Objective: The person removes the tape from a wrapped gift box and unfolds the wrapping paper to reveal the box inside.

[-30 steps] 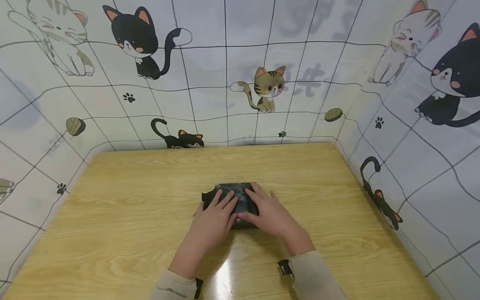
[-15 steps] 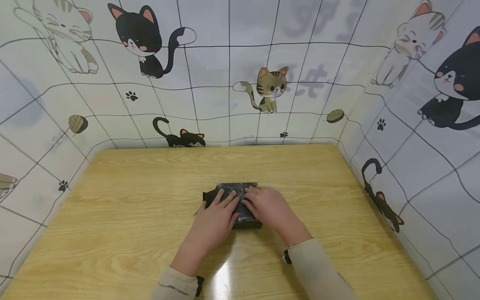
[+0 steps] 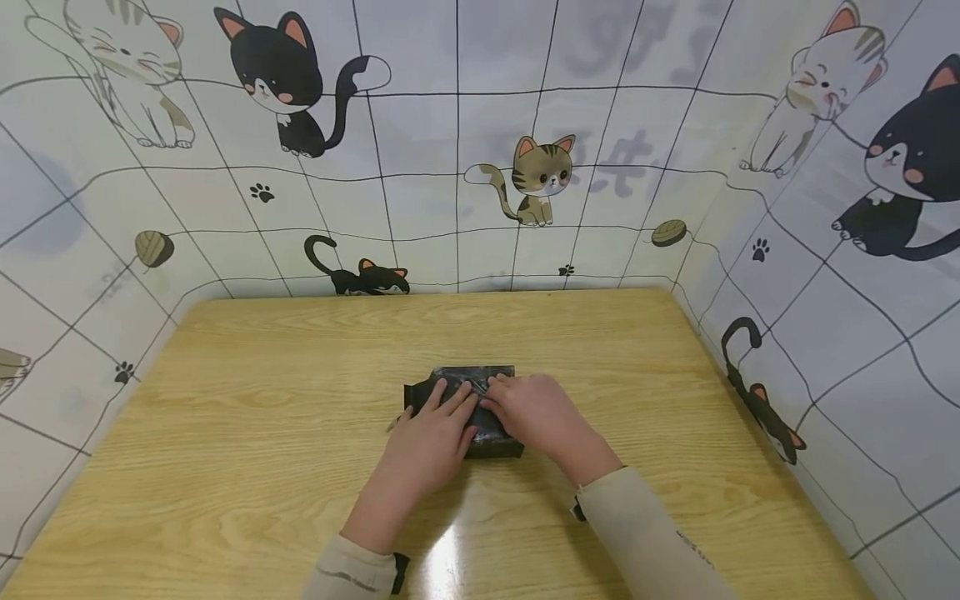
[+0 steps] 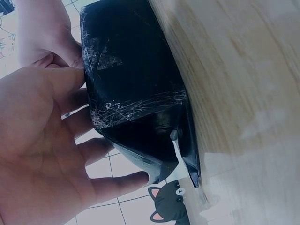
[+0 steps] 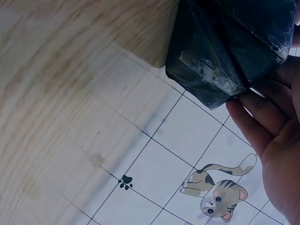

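Observation:
A black plastic-wrapped parcel lies on the wooden table, its glossy wrap scuffed and creased. My left hand rests on its left part with fingers spread and fairly straight. My right hand has its fingers bunched on the upper right of the parcel, pinching the wrap there; the fingertips are partly hidden. In the left wrist view, a loose folded flap sticks out at one end of the parcel. The right wrist view shows the opposite end, with whitish scuffs on the plastic.
The wooden table surrounds the parcel. White walls with a black grid and cartoon cats rise behind it and on both sides. Dark wrist straps show at the sleeves.
My right hand, spread over the parcel's right side earlier, has drawn its fingers together on the top. My left hand has stayed in place. The parcel lies about where it was.

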`<state>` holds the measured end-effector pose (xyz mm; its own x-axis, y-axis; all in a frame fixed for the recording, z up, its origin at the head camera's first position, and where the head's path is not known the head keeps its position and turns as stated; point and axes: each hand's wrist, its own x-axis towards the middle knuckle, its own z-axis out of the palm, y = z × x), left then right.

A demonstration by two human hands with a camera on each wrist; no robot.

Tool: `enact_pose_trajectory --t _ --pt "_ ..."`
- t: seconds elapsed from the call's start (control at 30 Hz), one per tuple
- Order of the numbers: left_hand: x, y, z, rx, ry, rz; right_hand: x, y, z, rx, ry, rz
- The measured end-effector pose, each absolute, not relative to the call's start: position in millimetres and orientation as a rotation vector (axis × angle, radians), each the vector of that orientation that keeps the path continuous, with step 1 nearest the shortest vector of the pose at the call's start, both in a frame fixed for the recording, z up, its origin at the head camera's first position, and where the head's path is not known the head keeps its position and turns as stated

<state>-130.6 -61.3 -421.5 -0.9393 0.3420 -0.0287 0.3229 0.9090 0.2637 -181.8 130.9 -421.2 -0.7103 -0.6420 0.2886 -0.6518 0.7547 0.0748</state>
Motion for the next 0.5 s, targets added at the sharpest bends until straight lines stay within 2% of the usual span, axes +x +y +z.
enact_pose_trajectory --t 0.5 --pt "-130.5 -62.5 -423.9 0.52 2.996 0.389 -182.1 130.0 -427.3 0.989 -2.607 0.055"
